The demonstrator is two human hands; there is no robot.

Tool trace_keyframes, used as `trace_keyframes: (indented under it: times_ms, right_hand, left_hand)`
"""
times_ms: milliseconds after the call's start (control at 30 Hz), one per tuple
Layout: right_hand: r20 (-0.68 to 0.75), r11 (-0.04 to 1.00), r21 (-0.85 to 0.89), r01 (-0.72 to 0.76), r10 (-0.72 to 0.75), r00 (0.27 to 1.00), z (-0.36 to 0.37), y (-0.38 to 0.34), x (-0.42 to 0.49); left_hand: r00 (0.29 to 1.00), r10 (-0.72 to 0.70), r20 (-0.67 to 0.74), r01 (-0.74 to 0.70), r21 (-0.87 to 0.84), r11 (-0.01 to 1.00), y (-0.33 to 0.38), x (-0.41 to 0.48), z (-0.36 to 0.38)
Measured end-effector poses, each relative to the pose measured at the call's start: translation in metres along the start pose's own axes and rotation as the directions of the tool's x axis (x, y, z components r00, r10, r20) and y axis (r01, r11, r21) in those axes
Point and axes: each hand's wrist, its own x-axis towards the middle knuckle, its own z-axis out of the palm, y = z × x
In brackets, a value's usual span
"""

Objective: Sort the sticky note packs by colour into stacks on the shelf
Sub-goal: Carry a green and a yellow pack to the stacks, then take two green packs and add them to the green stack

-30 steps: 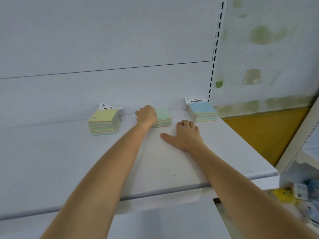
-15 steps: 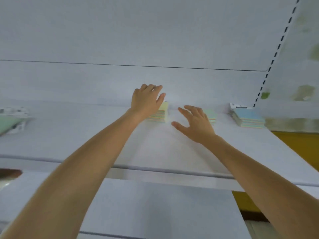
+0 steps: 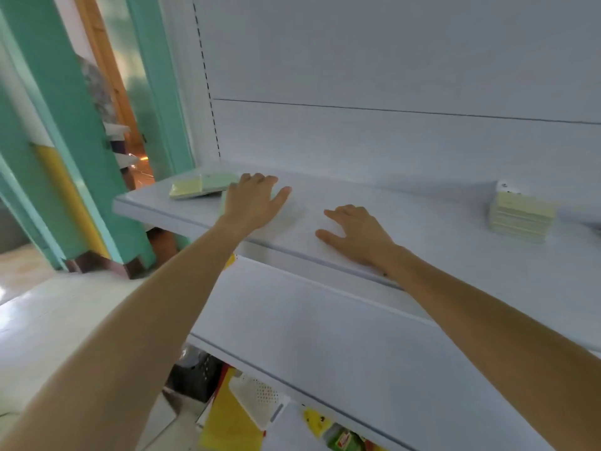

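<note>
In the head view, loose sticky note packs (image 3: 203, 187) lie flat at the shelf (image 3: 439, 255) end, just left of the left hand (image 3: 252, 203). That hand is spread open, palm down, fingers beside the packs, gripping nothing. The right hand (image 3: 356, 234) rests open on the shelf. A yellow-topped stack (image 3: 520, 211) stands well to its right. The packs look light, stiff-edged and slick-wrapped; pinching opposite edges should serve. Half a second earlier the left hand covered the yellow stack; now it has reached the unsorted packs.
</note>
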Motion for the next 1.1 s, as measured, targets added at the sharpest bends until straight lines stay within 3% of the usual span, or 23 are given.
trace_keyframes:
  times_ms: [167, 300, 367, 467, 633, 833, 967, 1100]
  right_hand:
    - [0.021, 0.986, 0.165, 0.021, -0.025, 0.999, 0.020, -0.054, 0.064]
    - [0.018, 0.956, 0.286, -0.058, 0.056, 0.998, 0.036, -0.076, 0.119]
    - [0.060, 0.942, 0.327, -0.082, 0.066, 0.996, 0.041, -0.080, 0.146]
    - [0.138, 0.835, 0.544, -0.085, 0.011, 0.990, 0.039, -0.081, 0.180]
    - [0.134, 0.718, 0.690, -0.091, -0.003, 0.991, 0.038, -0.076, 0.205]
    - [0.057, 0.513, 0.849, -0.126, 0.149, 0.987, 0.049, -0.059, 0.212]
    - [-0.031, 0.539, 0.831, -0.139, 0.294, 0.955, 0.049, -0.060, 0.209]
    - [-0.116, 0.662, 0.731, -0.166, 0.361, 0.925, 0.033, -0.060, 0.198]
  left_hand:
    - [0.989, -0.151, 0.003, 0.151, -0.014, 0.988, -0.086, 0.010, 0.006]
    - [0.980, -0.198, 0.026, 0.199, -0.056, 0.978, -0.138, 0.036, 0.023]
    - [0.979, -0.197, 0.060, 0.202, -0.089, 0.975, -0.155, 0.055, 0.030]
    - [0.976, -0.152, 0.153, 0.169, -0.102, 0.980, -0.175, 0.080, 0.040]
    - [0.948, -0.031, 0.316, 0.050, -0.051, 0.997, -0.191, 0.106, 0.045]
    - [0.925, -0.024, 0.380, 0.194, -0.415, 0.889, -0.200, 0.136, 0.033]
    - [0.895, 0.031, 0.444, 0.159, -0.384, 0.909, -0.205, 0.151, 0.027]
    - [0.886, 0.099, 0.453, 0.092, -0.381, 0.920, -0.209, 0.162, 0.016]
